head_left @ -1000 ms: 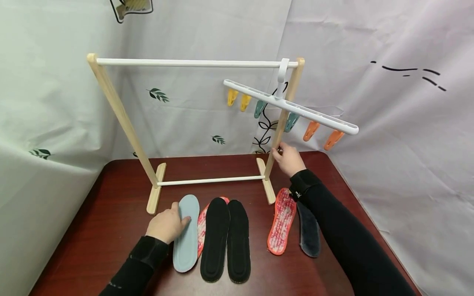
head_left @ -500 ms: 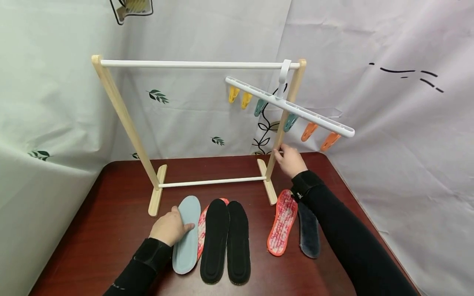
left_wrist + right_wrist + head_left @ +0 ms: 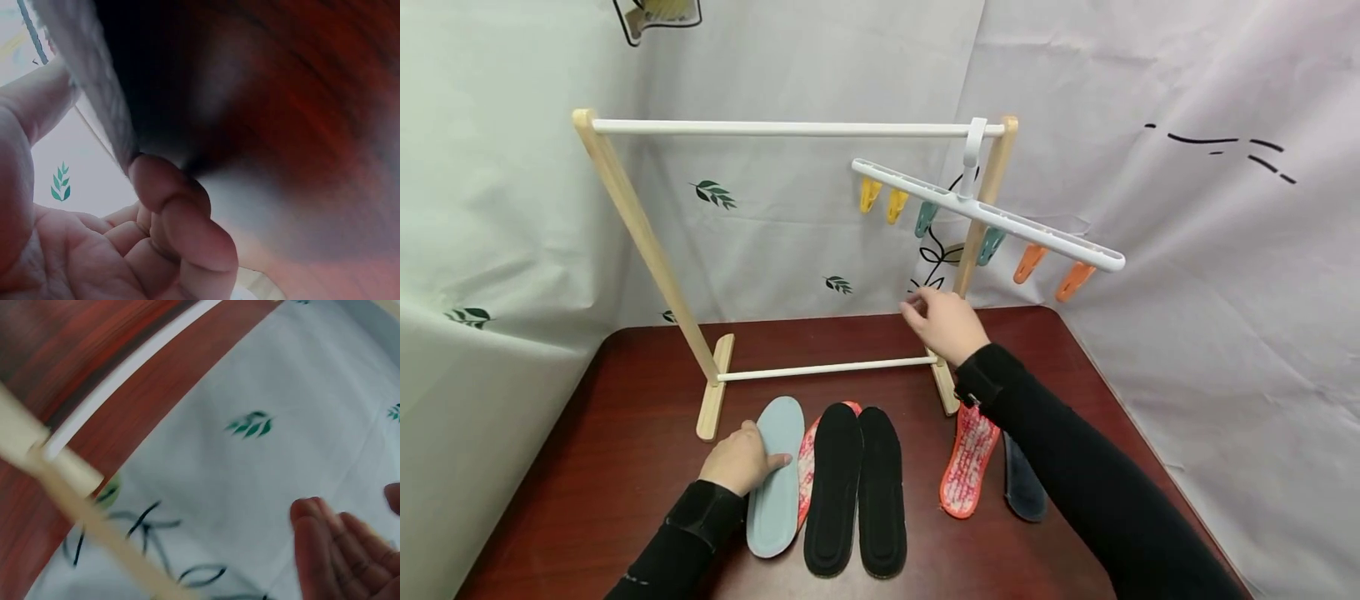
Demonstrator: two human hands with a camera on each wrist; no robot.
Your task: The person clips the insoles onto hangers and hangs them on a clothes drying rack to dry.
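Light-blue insole (image 3: 775, 477) lies at the left end of the row on the dark red table (image 3: 610, 450), and your left hand (image 3: 741, 458) grips its left edge, thumb on top and the other fingers curled beneath (the left wrist view shows the edge (image 3: 94, 87) pinched between thumb and a bent finger). Just right of it a red patterned insole (image 3: 809, 467) peeks out, partly covered, then 2 black insoles (image 3: 855, 492) lie side by side and touching. Your right hand (image 3: 943, 323) hangs in the air in front of the wooden drying rack (image 3: 647, 242), near its right post, with fingers loosely spread and nothing in them; the right wrist view shows the fingertips (image 3: 325, 550) relaxed and apart from the post. Under your right forearm lie another red patterned insole (image 3: 968, 458) and a dark grey insole (image 3: 1024, 487), partly hidden by the sleeve. From the rack's white top bar, at the right end, hangs a white clip hanger (image 3: 992, 215), tilted down to the right, carrying 6 clips: 2 yellow, 2 teal, 2 orange.
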